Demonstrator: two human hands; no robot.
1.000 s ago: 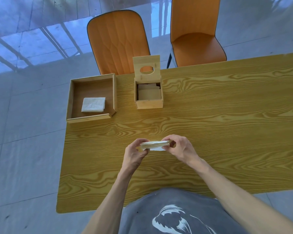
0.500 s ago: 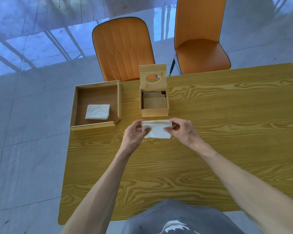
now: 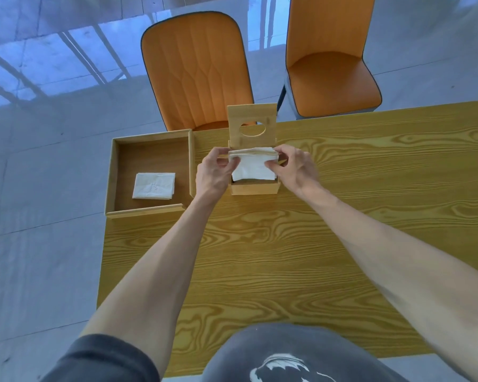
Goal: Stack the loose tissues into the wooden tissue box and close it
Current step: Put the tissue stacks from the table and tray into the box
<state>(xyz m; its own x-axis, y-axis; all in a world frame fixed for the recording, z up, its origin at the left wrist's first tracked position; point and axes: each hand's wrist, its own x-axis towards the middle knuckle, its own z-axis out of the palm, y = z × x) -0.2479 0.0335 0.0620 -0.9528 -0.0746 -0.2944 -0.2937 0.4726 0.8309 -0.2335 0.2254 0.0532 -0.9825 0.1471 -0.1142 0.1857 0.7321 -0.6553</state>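
The wooden tissue box [image 3: 255, 188] stands on the table with its lid [image 3: 252, 125] raised upright; the lid has an oval hole. Directly over the box's opening I hold a white stack of tissues [image 3: 254, 166]. My left hand [image 3: 215, 173] pinches its left edge and my right hand [image 3: 293, 168] pinches its right edge. The stack hides the inside of the box. Another folded stack of tissues [image 3: 154, 185] lies in the open wooden tray [image 3: 110, 172] to the left.
The yellow wood-grain table [image 3: 342, 216] extends to the right and toward me. Two orange chairs [image 3: 196, 70] stand behind its far edge. The tray sits at the table's far-left corner, close to the box.
Both hands carried the tissue stack away from me across the table, from near my body to right above the open box.
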